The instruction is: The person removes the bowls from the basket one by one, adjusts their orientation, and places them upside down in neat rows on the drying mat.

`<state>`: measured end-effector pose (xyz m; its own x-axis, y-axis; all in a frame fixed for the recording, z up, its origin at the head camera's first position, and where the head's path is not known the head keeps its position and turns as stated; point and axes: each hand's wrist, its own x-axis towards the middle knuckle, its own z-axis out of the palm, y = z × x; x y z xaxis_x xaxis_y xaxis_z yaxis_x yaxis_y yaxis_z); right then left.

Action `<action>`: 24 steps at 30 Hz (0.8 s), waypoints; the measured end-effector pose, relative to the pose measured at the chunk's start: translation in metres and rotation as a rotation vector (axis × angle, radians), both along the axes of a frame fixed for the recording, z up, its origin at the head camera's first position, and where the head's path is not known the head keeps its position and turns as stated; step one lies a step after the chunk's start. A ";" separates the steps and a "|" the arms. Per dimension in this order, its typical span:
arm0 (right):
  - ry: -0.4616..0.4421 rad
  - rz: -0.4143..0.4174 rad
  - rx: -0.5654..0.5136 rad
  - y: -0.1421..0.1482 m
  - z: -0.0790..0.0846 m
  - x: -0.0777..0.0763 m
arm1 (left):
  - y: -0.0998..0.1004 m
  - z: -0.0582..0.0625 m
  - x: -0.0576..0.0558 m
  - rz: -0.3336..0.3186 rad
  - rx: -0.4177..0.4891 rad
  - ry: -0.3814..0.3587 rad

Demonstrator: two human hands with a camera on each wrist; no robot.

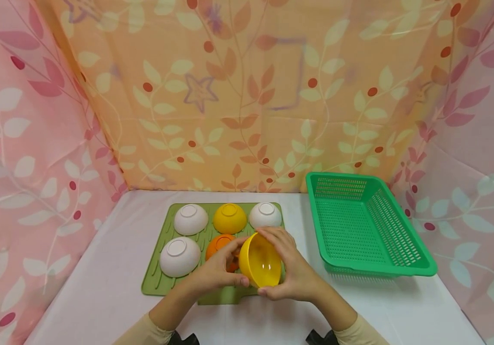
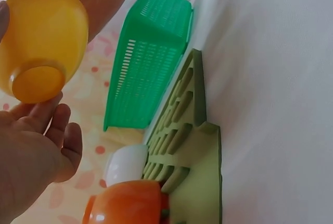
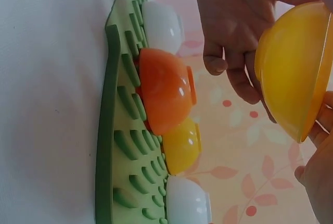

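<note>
A yellow bowl (image 1: pixel 261 261) is held up tilted on its side over the front right of the green drying mat (image 1: pixel 152 282), its hollow facing back toward me. My left hand (image 1: pixel 218 270) holds its left side, the thumb by the rim and the fingers behind near the foot ring. Round the right side my right hand (image 1: pixel 292 268) grips it, fingers over the upper rim and thumb at the lower rim. Below and behind it an orange bowl (image 1: pixel 218 243) sits upside down on the mat, partly hidden by my left hand. The left wrist view shows the held bowl's underside (image 2: pixel 44 41).
Upside down on the mat also sit a yellow bowl (image 1: pixel 229 219) and white bowls (image 1: pixel 191 219) (image 1: pixel 265 214) (image 1: pixel 180 257). A green plastic basket (image 1: pixel 324 239) stands to the right on the white tablecloth (image 1: pixel 113 258). Patterned cloth walls (image 1: pixel 238 158) enclose the back and sides.
</note>
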<state>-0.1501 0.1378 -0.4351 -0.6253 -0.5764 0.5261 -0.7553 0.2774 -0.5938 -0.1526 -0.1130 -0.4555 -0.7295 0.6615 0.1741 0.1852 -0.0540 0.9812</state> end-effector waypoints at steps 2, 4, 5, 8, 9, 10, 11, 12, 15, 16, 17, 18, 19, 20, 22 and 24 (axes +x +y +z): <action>0.008 0.012 0.003 0.000 0.000 0.000 | 0.000 0.000 0.001 0.010 0.002 -0.004; 0.013 0.024 0.017 0.001 0.001 0.000 | 0.001 0.001 0.002 0.029 0.000 -0.011; 0.016 0.029 0.025 0.001 0.001 0.000 | 0.001 0.002 0.003 0.041 -0.004 -0.014; 0.017 0.041 0.056 0.003 0.004 0.001 | 0.000 0.005 0.005 0.100 -0.039 0.020; 0.018 0.043 0.065 0.003 0.005 0.001 | 0.000 0.007 0.006 0.127 -0.062 0.044; 0.014 0.043 0.074 0.004 0.007 0.002 | -0.001 0.008 0.007 0.160 -0.096 0.070; 0.008 0.040 0.082 0.004 0.008 0.003 | -0.001 0.010 0.008 0.193 -0.129 0.100; -0.005 0.032 0.094 0.005 0.010 0.004 | -0.002 0.012 0.010 0.231 -0.166 0.133; -0.057 -0.011 0.123 0.006 0.016 0.007 | -0.002 0.017 0.013 0.335 -0.269 0.245; -0.080 -0.032 0.131 0.006 0.017 0.008 | -0.002 0.019 0.014 0.365 -0.302 0.287; -0.104 -0.056 0.139 0.007 0.019 0.009 | -0.003 0.020 0.015 0.389 -0.329 0.334; -0.124 -0.075 0.142 0.007 0.019 0.010 | -0.003 0.021 0.015 0.409 -0.355 0.380; -0.143 -0.091 0.142 0.007 0.019 0.011 | -0.003 0.022 0.015 0.425 -0.378 0.430; -0.162 -0.104 0.143 0.007 0.019 0.011 | -0.003 0.024 0.016 0.436 -0.401 0.478; -0.193 -0.119 0.141 0.008 0.019 0.012 | -0.003 0.026 0.016 0.449 -0.442 0.570; -0.222 -0.123 0.141 0.008 0.018 0.012 | -0.002 0.029 0.017 0.447 -0.476 0.649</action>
<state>-0.1384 0.1458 -0.4169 -0.7862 -0.5466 0.2882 -0.5663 0.4506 -0.6902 -0.1355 -0.1146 -0.4268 -0.7891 0.4483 0.4200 0.6134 0.5379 0.5783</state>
